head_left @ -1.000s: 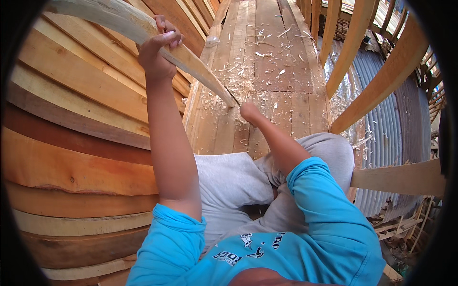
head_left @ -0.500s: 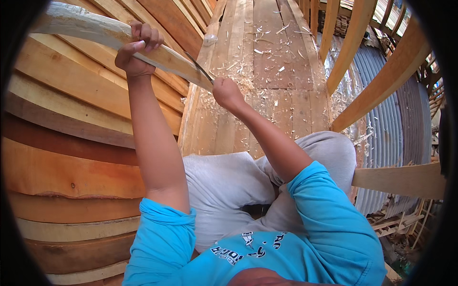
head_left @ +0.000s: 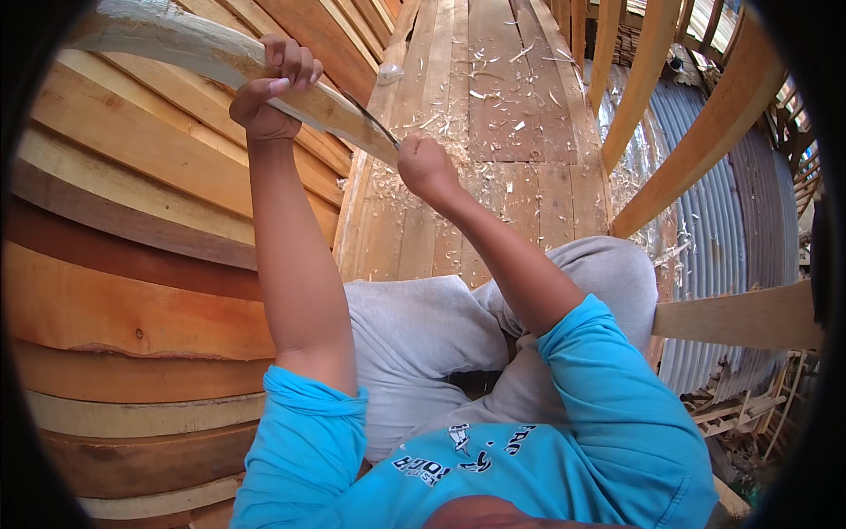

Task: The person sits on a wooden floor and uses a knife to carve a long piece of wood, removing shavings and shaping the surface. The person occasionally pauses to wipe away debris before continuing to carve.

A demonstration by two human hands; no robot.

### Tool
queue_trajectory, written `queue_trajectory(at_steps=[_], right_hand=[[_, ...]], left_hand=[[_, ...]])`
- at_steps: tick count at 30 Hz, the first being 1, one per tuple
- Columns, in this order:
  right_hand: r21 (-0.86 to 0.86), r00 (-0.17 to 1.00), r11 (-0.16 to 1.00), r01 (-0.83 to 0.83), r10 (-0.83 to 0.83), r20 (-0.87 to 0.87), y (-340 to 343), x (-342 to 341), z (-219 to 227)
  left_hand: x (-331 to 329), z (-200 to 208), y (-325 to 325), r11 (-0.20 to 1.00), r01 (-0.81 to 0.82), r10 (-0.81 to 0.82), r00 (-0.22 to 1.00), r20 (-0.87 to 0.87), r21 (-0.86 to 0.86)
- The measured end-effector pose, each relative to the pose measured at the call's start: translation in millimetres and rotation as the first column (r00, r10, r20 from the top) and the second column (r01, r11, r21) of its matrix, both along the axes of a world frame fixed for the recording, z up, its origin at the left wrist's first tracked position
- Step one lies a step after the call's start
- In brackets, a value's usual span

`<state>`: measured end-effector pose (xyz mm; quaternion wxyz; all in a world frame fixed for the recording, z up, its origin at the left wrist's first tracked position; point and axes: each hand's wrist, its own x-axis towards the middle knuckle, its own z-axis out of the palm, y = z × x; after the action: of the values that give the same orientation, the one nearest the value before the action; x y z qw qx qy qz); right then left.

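A long, curved piece of wood (head_left: 189,46), pale and partly whittled, slants from the upper left toward the middle. My left hand (head_left: 280,86) is wrapped round it, fingers over its top edge and thumb on the near side. In my right hand (head_left: 426,166), closed in a fist, is a knife with a thin dark blade (head_left: 371,119); its handle is hidden in the fist. The blade lies along the far side of the wood near its right end. Whether its edge touches the wood I cannot tell.
Wood shavings (head_left: 478,95) litter the plank floor (head_left: 546,189) ahead. Curved planks (head_left: 141,304) line the left side. At right stand upright wooden ribs (head_left: 705,132), with corrugated metal sheets (head_left: 705,229) beyond. A small clear plastic object (head_left: 389,74) lies by the left planks.
Both hands, the wood and the knife have shifted slightly to the right in view. My left hand keeps its grip, and my right hand still holds the knife.
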<state>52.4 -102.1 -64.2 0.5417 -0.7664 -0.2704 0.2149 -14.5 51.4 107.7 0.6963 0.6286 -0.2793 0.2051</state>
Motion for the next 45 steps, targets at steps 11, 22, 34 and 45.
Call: queue_trajectory(at_steps=[11, 22, 34, 45], right_hand=[[0.005, 0.998, 1.0, -0.024, 0.024, -0.055, -8.0, 17.9, 14.9], [0.024, 0.998, 0.998, -0.052, 0.053, -0.02, -10.9, 25.1, 18.8], [-0.004, 0.996, 0.998, 0.068, -0.068, 0.062, -5.9, 13.6, -5.6], [0.114, 0.998, 0.993, -0.043, 0.047, -0.036, -36.0, 19.5, 34.1]], left_hand=[[8.2, 11.7, -32.1, 0.422, -0.907, 0.907, 0.421, 0.031, -0.019], [38.2, 12.6, -57.3, 0.484, -0.865, 0.871, 0.49, -0.018, -0.132], [43.2, 12.1, -78.7, 0.378, -0.918, 0.926, 0.374, 0.053, -0.117], [33.6, -6.8, -115.7, 0.536, -0.841, 0.842, 0.526, 0.121, -0.072]])
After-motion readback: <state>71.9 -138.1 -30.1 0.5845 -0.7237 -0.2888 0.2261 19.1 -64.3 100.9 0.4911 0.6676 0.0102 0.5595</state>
